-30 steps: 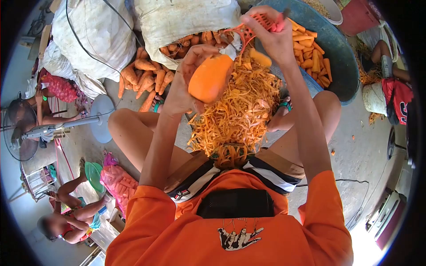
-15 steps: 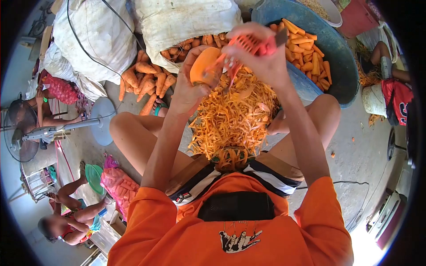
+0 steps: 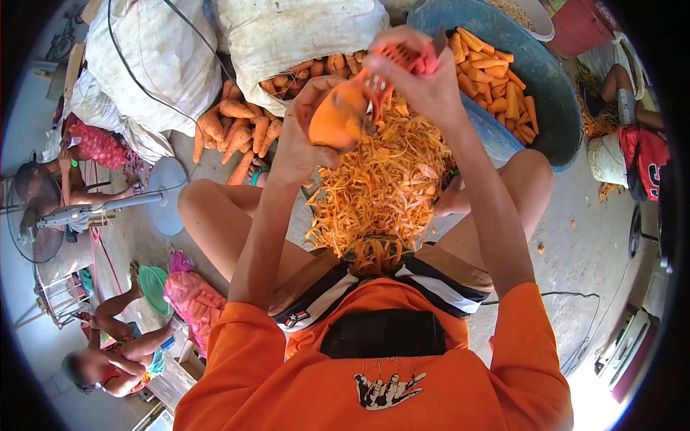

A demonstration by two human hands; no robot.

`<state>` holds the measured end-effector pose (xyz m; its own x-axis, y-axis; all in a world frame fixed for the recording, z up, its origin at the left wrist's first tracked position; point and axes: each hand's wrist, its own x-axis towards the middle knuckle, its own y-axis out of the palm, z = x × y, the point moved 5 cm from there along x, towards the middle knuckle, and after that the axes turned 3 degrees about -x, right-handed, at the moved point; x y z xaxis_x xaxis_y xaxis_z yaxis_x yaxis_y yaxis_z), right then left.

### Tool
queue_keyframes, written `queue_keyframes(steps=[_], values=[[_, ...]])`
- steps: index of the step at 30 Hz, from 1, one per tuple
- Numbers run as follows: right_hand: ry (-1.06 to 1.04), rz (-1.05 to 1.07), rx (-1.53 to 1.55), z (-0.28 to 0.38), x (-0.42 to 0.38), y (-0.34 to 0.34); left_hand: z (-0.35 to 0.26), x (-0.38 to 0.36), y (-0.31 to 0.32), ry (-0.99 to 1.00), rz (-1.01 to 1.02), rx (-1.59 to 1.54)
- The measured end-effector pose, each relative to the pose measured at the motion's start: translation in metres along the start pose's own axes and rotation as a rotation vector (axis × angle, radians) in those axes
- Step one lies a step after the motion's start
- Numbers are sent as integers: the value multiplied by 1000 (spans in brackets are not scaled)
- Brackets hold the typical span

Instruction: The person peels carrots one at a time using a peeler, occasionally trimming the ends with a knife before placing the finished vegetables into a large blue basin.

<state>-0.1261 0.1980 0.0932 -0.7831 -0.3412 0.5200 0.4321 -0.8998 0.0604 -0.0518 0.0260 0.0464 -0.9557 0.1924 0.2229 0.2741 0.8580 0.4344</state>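
Note:
My left hand grips a thick orange carrot, its peeled end pointing toward the camera. My right hand holds an orange-red peeler with its blade resting on the carrot's upper side. Below both hands, between my knees, lies a big heap of carrot peelings. A blue tub at the upper right holds several peeled carrots. An open white sack at the top spills unpeeled carrots onto the floor.
A floor fan stands at the left with its round base near my left knee. Pink net bags of carrots lie lower left, near a seated person. Another person's limb and red cloth show at the right.
My right hand drew the peeler from above the carrot down along it. The left hand turned the carrot slightly, showing less of its cut face than a second ago.

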Motion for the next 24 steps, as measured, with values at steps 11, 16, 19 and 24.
queue_keyframes(steps=[11,16,19,24], values=[[0,-2,-30,2,-1,-5,4,-3,7,-42,11,-45],[55,-50,-60,-4,7,-25,4,1,4,-63,-91,-65],[-207,84,-363,22,-5,3,8,6,-7,-29,-150,41],[-96,-139,-417,-6,22,-41,2,-1,1,-6,12,43]])
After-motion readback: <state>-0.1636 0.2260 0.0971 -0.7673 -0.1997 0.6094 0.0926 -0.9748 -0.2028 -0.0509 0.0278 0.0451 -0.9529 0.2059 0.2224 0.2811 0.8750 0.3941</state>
